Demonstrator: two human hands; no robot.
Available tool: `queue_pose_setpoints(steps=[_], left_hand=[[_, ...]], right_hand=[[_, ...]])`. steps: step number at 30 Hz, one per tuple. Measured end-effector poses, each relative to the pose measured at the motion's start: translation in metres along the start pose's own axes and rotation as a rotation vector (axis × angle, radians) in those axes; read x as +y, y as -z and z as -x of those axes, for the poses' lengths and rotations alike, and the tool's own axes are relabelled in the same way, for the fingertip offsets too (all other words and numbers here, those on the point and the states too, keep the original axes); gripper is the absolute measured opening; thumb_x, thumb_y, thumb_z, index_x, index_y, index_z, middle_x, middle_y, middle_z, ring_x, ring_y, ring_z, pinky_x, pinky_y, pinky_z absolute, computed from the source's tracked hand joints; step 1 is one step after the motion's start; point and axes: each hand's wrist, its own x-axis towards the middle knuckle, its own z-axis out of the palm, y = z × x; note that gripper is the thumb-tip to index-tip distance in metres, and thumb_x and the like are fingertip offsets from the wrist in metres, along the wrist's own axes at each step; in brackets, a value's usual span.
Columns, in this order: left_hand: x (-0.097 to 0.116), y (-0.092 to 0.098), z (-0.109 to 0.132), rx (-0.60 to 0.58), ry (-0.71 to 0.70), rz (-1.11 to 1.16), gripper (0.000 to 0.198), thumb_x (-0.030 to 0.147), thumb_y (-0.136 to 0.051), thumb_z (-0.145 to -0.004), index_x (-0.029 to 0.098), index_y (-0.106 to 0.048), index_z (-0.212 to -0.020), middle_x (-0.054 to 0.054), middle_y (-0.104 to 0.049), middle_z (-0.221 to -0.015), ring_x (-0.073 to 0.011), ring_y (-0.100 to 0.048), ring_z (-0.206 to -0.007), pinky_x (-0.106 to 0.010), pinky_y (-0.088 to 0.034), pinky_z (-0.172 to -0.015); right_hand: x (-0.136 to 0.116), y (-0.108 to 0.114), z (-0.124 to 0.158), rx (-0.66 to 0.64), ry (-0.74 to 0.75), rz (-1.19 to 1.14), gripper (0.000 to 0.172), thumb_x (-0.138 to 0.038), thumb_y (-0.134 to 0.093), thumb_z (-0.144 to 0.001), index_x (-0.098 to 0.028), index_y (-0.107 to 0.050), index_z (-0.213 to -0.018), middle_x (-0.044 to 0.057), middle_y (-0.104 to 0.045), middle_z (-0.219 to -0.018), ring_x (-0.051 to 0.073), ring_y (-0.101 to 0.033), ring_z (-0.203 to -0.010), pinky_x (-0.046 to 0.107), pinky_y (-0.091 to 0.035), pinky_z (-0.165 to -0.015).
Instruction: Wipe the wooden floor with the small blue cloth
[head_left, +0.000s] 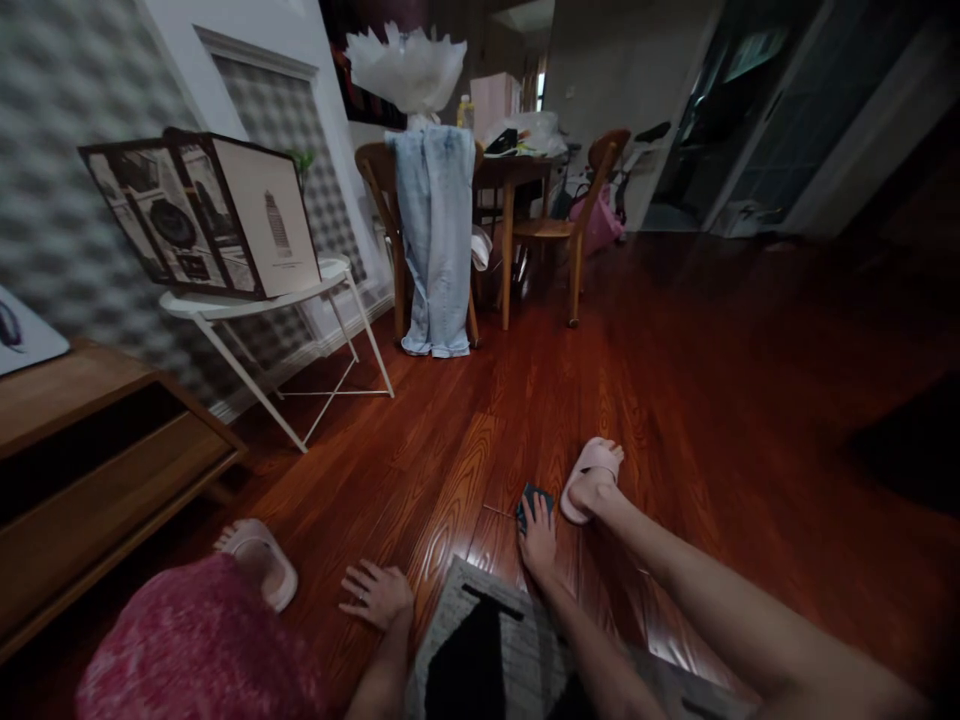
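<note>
My left hand (379, 596) hovers over or rests on the reddish wooden floor (450, 440), fingers spread and nothing in them; a ring shows on one finger. Farther right, my right hand (538, 530) lies on a small dark teal item (534, 497), its fingers over the top. What the item is cannot be made out. A thin light stick or strip (500, 511) reaches out to its left on the floor. Between my forearms is a grey patterned mat or board (450, 640) with black areas. Whether the left palm touches the floor is unclear.
Pink slippers (592, 478) are on both feet, and pink fabric (202, 650) covers the left knee. A wooden cabinet (90, 440) and white side table (337, 268) with a box (277, 225) stand left. Jeans (435, 240) hang over a chair ahead, beside a table (510, 170).
</note>
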Motion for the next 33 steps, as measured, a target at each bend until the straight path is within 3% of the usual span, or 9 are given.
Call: queue_pose_setpoints(steps=[6, 10, 15, 22, 29, 33], left_hand=[[0.044, -0.011, 0.002, -0.060, 0.142, 0.036, 0.072, 0.028, -0.042, -0.089, -0.016, -0.031, -0.145, -0.044, -0.031, -0.155, -0.0514, -0.024, -0.151, -0.073, -0.034, -0.112], [0.065, -0.012, 0.026, -0.113, 0.094, 0.076, 0.067, 0.027, -0.043, -0.089, -0.007, -0.040, -0.146, -0.037, -0.037, -0.156, -0.0479, -0.024, -0.152, -0.066, -0.034, -0.116], [0.051, -0.018, 0.049, -0.136, -0.140, 0.046, 0.067, 0.030, -0.044, -0.087, 0.002, -0.047, -0.148, -0.028, -0.041, -0.158, -0.0434, -0.025, -0.153, -0.062, -0.035, -0.118], [0.022, -0.026, 0.047, -0.137, -0.362, -0.096, 0.061, 0.028, -0.042, -0.092, 0.005, -0.050, -0.148, -0.024, -0.043, -0.159, -0.0390, -0.036, -0.150, -0.056, -0.033, -0.121], [0.026, -0.030, 0.057, -0.143, -0.389, -0.106, 0.061, 0.023, -0.040, -0.092, 0.009, -0.047, -0.151, -0.024, -0.045, -0.157, -0.0385, -0.039, -0.148, -0.063, -0.031, -0.121], [0.039, -0.028, 0.059, -0.174, -0.334, -0.183, 0.058, 0.025, -0.041, -0.094, 0.006, -0.049, -0.148, -0.025, -0.039, -0.160, -0.0402, -0.038, -0.148, -0.061, -0.032, -0.121]], right_hand=[[0.006, 0.005, 0.040, -0.134, 0.009, 0.045, 0.072, -0.018, -0.043, -0.087, -0.020, -0.036, -0.159, 0.007, -0.025, -0.170, 0.021, -0.010, -0.159, 0.046, -0.010, -0.128], [0.014, 0.003, 0.044, -0.212, 0.026, 0.060, 0.073, -0.019, -0.042, -0.088, -0.021, -0.033, -0.160, 0.006, -0.020, -0.171, 0.022, -0.011, -0.158, 0.048, -0.013, -0.127], [0.005, -0.004, 0.032, -0.176, -0.010, 0.049, 0.067, -0.024, -0.038, -0.092, -0.022, -0.036, -0.159, 0.008, -0.024, -0.170, 0.024, -0.013, -0.158, 0.052, -0.010, -0.127], [-0.032, 0.013, 0.015, -0.159, -0.105, 0.018, 0.061, -0.025, -0.034, -0.097, -0.019, -0.039, -0.158, 0.009, -0.025, -0.168, 0.028, -0.019, -0.157, 0.053, -0.011, -0.127], [-0.074, -0.009, 0.027, -0.281, 0.279, -0.100, 0.068, -0.020, -0.046, -0.091, -0.028, -0.037, -0.158, 0.005, -0.023, -0.169, 0.025, -0.017, -0.157, 0.051, -0.015, -0.128], [-0.079, -0.007, 0.029, -0.304, 0.304, -0.074, 0.070, -0.020, -0.047, -0.090, -0.032, -0.036, -0.158, 0.002, -0.023, -0.169, 0.023, -0.018, -0.157, 0.050, -0.016, -0.128]])
